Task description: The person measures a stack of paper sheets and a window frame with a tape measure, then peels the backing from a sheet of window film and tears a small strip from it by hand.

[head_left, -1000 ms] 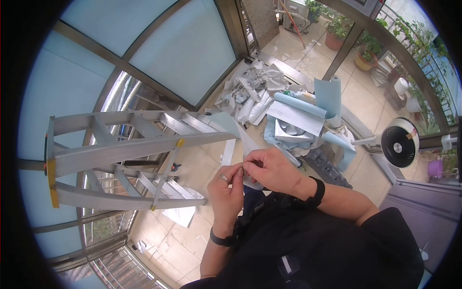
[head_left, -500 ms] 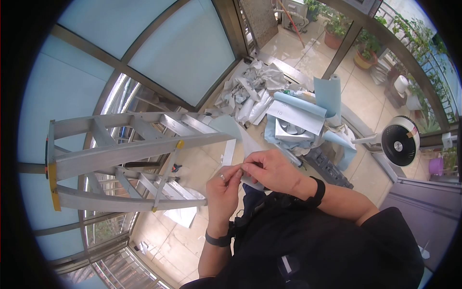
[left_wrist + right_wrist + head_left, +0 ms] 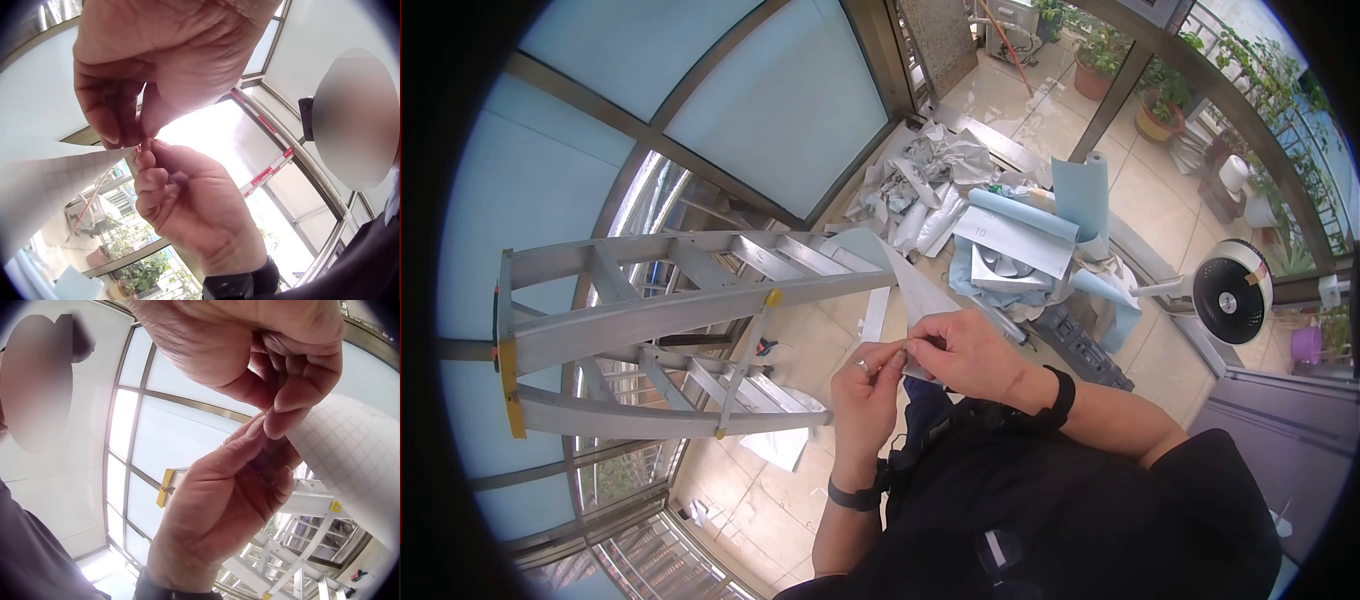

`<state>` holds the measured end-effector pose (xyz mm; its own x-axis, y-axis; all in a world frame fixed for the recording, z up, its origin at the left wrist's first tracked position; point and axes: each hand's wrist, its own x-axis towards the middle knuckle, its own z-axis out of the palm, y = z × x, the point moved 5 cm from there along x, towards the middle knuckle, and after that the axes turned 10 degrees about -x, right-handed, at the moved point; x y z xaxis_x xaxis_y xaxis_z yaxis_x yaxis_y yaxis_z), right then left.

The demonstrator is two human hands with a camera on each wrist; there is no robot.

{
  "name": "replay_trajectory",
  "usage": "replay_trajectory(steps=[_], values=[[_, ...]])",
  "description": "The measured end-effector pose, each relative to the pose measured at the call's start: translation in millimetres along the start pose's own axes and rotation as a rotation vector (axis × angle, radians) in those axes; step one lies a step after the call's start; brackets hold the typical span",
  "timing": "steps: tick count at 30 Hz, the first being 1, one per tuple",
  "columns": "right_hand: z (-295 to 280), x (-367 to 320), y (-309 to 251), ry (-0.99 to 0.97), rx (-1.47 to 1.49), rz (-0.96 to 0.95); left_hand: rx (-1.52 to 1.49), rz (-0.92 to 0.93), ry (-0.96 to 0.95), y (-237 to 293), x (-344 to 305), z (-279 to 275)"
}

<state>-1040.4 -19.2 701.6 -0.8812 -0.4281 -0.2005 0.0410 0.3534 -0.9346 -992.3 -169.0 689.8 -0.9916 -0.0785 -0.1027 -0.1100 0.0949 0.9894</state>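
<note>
Both hands meet at the fingertips in front of the body, at a corner of a pale film sheet with a grid-lined backing (image 3: pixel 922 296). My left hand (image 3: pixel 865 402), with a ring on one finger, pinches the corner between thumb and fingertips. From the other side my right hand (image 3: pixel 972 358) pinches at the same spot, thumb against curled fingers. The grid lines on the sheet (image 3: pixel 353 447) show plainly in the right wrist view. It hangs away from the fingers, curving, and overlaps the ladder's end in the head view. The very corner is hidden by the fingertips.
An aluminium stepladder (image 3: pixel 650 300) stands at the left. Beyond the hands lie crumpled paper (image 3: pixel 940 160), a blue roll (image 3: pixel 1080 200), a boxed fan part (image 3: pixel 1005 265) and a grey tool case (image 3: pixel 1080 345). A white fan (image 3: pixel 1230 292) stands at the right.
Both hands stay together at the sheet's corner. The left hand has shifted slightly to the left, and the hanging sheet has swung and changed its curve a little.
</note>
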Motion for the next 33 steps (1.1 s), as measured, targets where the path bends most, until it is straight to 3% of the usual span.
replay_trajectory(steps=[20,33], values=[[8,2,10,-0.064,0.008,-0.028,-0.229,-0.205,-0.07,-3,2,-8],[11,3,4,0.003,-0.174,-0.24,-0.355,-0.354,-0.07,-17,0,-15]])
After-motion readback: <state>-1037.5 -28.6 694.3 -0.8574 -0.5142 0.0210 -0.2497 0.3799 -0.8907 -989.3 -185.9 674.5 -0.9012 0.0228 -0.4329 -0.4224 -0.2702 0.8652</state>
